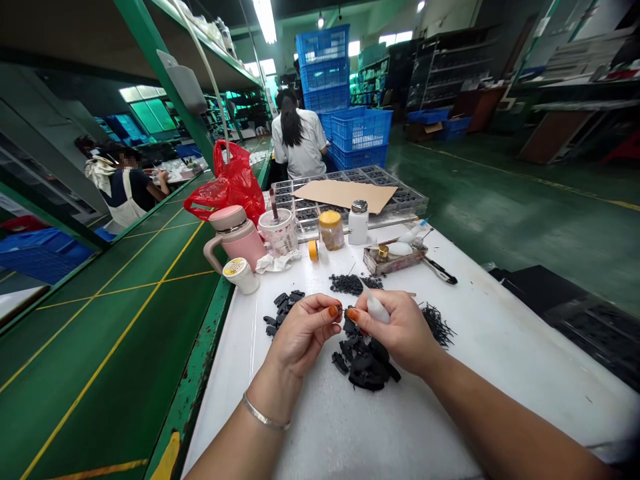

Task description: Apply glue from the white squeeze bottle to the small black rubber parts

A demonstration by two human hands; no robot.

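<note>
My left hand [301, 331] is closed in a pinch on a tiny dark part [339, 308], too small to make out fully. Close beside it, my right hand [395, 327] is wrapped round a small white squeeze bottle [377, 310] with a pointed tip. Its thumb and index finger also come together near the left fingertips; whatever lies between them is hidden. Under the hands lies a pile of black moulded pieces [367, 367]. More black pieces [283, 307] lie left of my left hand. Thin black pins [437, 325] are heaped right of my right hand, and small black rings [350, 284] lie beyond both.
At the table's back stand a pink mug [237, 240], a plastic cup [280, 233], a yellow-lidded jar [331, 231], a white bottle [358, 223] and a small box [393, 259]. A green conveyor [125, 320] runs along the left. A person [299, 137] sits ahead near blue crates [361, 130].
</note>
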